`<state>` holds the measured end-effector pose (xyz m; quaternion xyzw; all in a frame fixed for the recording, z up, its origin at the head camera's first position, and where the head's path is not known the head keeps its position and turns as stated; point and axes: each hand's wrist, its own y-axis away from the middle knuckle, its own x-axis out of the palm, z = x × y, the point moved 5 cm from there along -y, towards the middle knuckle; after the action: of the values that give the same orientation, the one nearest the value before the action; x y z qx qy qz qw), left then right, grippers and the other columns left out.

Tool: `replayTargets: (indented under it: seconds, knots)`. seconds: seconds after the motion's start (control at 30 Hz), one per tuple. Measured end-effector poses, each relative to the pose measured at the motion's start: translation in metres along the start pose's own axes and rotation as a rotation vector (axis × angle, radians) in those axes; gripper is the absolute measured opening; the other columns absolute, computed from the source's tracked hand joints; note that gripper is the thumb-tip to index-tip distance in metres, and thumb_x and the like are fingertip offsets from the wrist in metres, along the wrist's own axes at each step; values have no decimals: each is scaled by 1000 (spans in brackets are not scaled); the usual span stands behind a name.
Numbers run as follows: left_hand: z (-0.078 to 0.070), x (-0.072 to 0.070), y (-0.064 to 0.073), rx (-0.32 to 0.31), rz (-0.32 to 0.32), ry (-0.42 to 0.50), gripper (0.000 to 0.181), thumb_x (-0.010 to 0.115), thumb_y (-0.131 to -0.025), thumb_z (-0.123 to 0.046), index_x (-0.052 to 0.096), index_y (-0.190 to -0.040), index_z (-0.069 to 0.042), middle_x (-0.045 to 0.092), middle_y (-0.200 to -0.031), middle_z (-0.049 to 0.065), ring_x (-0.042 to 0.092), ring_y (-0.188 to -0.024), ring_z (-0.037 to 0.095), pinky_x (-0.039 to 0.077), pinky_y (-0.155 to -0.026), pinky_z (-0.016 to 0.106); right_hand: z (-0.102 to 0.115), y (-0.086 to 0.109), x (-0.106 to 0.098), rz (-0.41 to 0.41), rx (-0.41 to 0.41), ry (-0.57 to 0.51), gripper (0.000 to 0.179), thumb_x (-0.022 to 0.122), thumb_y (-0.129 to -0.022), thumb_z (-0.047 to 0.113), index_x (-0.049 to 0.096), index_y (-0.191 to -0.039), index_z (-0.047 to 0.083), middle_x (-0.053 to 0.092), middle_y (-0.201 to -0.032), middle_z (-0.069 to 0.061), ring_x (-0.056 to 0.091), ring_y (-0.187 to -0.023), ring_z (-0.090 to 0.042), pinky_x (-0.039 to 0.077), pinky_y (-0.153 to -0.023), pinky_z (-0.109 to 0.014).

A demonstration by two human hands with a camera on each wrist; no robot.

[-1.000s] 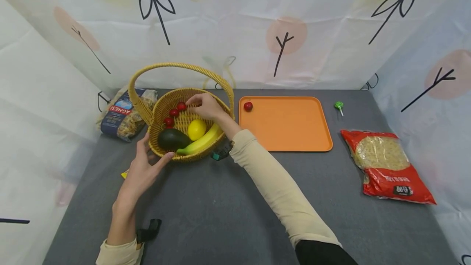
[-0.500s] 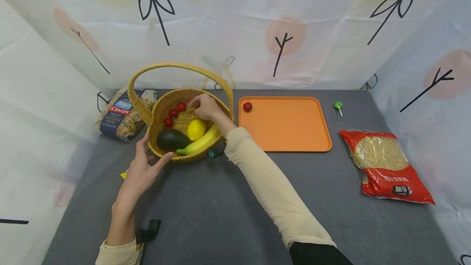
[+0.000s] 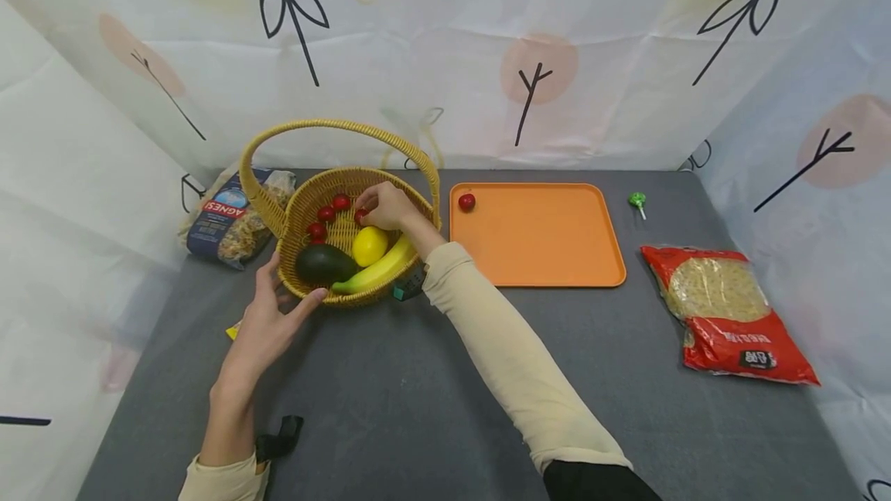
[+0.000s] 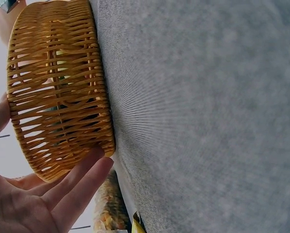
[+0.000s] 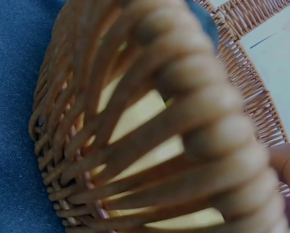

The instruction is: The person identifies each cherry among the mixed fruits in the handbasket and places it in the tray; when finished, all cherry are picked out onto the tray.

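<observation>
A yellow wicker basket (image 3: 358,296) with a tall handle stands left of the middle. My left hand (image 3: 267,327) holds its near left side, thumb at the rim and fingers along the woven wall (image 4: 62,97) in the left wrist view. My right hand (image 3: 386,206) reaches inside and pinches a small red cherry-like fruit (image 3: 360,216), partly hidden by the fingers. Beside it in the basket lie a lemon (image 3: 370,246), a banana (image 3: 379,269), a dark green avocado (image 3: 325,264) and several more red fruits (image 3: 326,213). In the right wrist view, the basket wall (image 5: 184,116) blocks most of the hand.
An orange tray (image 3: 543,234) carries one red fruit (image 3: 466,202) at its far left corner. To its right are a green lollipop (image 3: 636,201) and a red bag of pasta (image 3: 727,315). A blue-labelled pasta bag (image 3: 233,219) sits behind the basket's left. A yellow packet (image 3: 233,330) peeks out by the left wrist.
My right hand's fingers have shifted slightly inside the basket, and a red fruit now shows at their tips. The left hand and basket keep their place.
</observation>
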<state>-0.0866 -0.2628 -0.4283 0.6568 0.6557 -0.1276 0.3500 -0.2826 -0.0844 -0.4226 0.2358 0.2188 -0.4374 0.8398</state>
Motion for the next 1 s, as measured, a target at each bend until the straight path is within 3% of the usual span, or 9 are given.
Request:
replayTargets:
  seconds: [0.57, 1.0]
  knots:
    - [0, 0, 0, 1, 9, 9, 114, 62, -105, -62, -19, -173, -19, 13, -179, 32, 45, -150, 58, 50, -112, 71, -1, -4, 4, -43, 9, -11, 27, 74, -104, 16, 78, -130, 7, 76, -132, -10, 69, -124, -28, 57, -103, -37]
    - [1, 0, 0, 3, 7, 7, 114, 62, -105, -63, -19, -173, -18, 14, -179, 33, 46, -149, 59, 48, -113, 72, 20, 5, -4, -85, -128, -55, 30, 69, -108, 16, 74, -135, 6, 72, -141, -11, 66, -134, -28, 54, -114, -41]
